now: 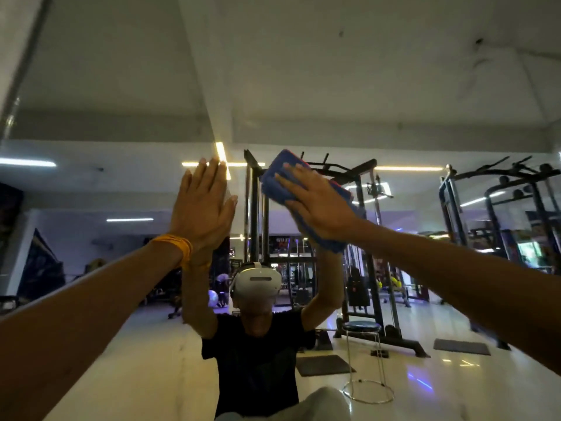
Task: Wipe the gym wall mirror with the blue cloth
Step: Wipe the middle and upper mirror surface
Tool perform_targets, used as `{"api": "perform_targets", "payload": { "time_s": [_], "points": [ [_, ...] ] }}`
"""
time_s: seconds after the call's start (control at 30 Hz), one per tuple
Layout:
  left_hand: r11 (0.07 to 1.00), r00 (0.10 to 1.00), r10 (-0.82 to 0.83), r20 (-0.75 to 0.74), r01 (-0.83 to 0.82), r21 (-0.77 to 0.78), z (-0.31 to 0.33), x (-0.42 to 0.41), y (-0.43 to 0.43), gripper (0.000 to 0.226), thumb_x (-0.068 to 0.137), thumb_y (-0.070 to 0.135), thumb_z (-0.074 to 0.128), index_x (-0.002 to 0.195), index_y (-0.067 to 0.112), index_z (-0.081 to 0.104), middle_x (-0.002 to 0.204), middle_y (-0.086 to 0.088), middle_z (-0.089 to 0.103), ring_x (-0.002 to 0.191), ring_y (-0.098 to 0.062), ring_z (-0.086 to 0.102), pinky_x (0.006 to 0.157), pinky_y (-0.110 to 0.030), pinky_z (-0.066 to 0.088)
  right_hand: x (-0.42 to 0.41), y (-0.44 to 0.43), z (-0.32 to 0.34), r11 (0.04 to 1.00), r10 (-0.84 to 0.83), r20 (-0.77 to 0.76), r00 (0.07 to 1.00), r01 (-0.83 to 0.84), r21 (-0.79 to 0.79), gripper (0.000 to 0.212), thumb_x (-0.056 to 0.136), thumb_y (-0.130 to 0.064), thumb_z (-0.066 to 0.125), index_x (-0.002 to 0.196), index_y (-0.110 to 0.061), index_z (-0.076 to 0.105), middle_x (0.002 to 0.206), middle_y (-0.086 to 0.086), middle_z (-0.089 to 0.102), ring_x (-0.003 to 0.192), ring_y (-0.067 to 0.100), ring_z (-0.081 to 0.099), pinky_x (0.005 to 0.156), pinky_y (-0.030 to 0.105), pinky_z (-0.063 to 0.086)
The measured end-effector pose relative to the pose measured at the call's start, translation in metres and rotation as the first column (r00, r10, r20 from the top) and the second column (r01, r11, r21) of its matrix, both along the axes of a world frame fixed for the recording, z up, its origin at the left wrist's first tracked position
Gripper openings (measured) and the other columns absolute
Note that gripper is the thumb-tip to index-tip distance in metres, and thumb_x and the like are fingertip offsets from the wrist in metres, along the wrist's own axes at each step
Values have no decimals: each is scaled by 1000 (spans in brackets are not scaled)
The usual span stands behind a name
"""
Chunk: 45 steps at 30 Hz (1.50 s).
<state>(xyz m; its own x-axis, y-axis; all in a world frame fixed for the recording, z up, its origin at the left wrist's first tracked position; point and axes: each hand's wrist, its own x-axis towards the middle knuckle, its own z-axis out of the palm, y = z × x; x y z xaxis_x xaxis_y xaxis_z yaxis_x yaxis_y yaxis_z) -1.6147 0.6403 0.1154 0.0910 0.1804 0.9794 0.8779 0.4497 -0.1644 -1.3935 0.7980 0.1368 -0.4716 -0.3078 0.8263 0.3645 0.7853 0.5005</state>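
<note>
A blue cloth (271, 189) is being pressed flat against the gym wall mirror (121, 183), above head height, by the right hand (318, 205), whose fingers are being kept straight. The left hand (203, 208) is being held open against the glass just beside it. A yellow wristband (174, 244) is being worn on the left wrist.

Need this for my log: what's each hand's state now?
Left hand: open, flat against the mirror.
Right hand: open, pressing the cloth flat.
</note>
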Motion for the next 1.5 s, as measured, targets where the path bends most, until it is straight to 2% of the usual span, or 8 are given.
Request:
{"api": "perform_targets", "payload": {
  "time_s": [0.2,0.47,0.57,0.67,0.93,1.07,1.17,1.5],
  "points": [
    [1000,999,5,-37,-4,17,-9,-10,2,73,104,56,11,165,17,-1,173,-4,-6,159,-19,-10,128,-38,-9,15,11,57,911,-170,-475,863,-46,-411,56,108,-30,36,160,-10,28,168,17,20,155,38,18,126,53,13],
    [995,998,-64,1,64,77,-16,-40,-6,73,106,60,7,165,18,1,173,-1,-3,159,-16,-7,130,-48,2,-25,5,62,984,150,94,984,-157,78,52,106,-36,39,152,-12,43,160,10,39,149,28,32,125,37,15],
    [986,992,-78,97,62,154,-15,-71,-34,76,106,58,11,165,11,9,173,-7,4,160,-25,0,129,-50,4,-41,0,124,935,348,-131,928,-353,-17,40,105,-21,52,137,2,56,150,-34,36,143,-11,21,64,10,-19],
    [982,993,-82,87,65,179,-16,-92,-56,71,107,54,11,165,12,11,173,-7,5,160,-24,3,128,-53,6,-95,-56,98,954,67,-497,865,-202,-223,55,106,-24,44,158,-7,35,168,1,24,156,25,17,126,28,9],
    [975,995,-75,62,60,215,-36,-82,-67,73,105,54,10,164,11,14,172,-5,10,159,-18,4,127,-30,-9,-88,-64,117,961,264,-41,964,-260,91,56,101,-40,53,151,-16,48,162,-18,35,151,9,27,106,23,29],
    [981,997,-72,35,64,182,-38,-92,-62,68,108,51,10,165,14,7,173,-2,1,159,-14,-5,129,-37,-6,-74,-6,175,478,707,600,373,-878,-17,47,91,-48,69,127,-18,63,123,-13,60,88,8,54,73,15,44],
    [983,996,-73,54,63,174,-40,-92,-59,67,108,50,9,165,15,3,173,-2,-3,159,-14,-8,130,-45,-1,-117,-68,42,904,426,33,904,-427,-5,50,104,-32,46,152,-17,45,156,-6,45,150,12,31,126,30,16],
    [990,997,-60,54,53,134,-99,-88,-67,66,109,45,14,165,10,6,173,-5,-2,160,-19,-6,129,-39,-10,-50,-37,41,968,6,-394,919,-105,-228,57,105,-34,39,158,-13,35,165,18,29,152,41,26,121,61,25]
  ]
}}
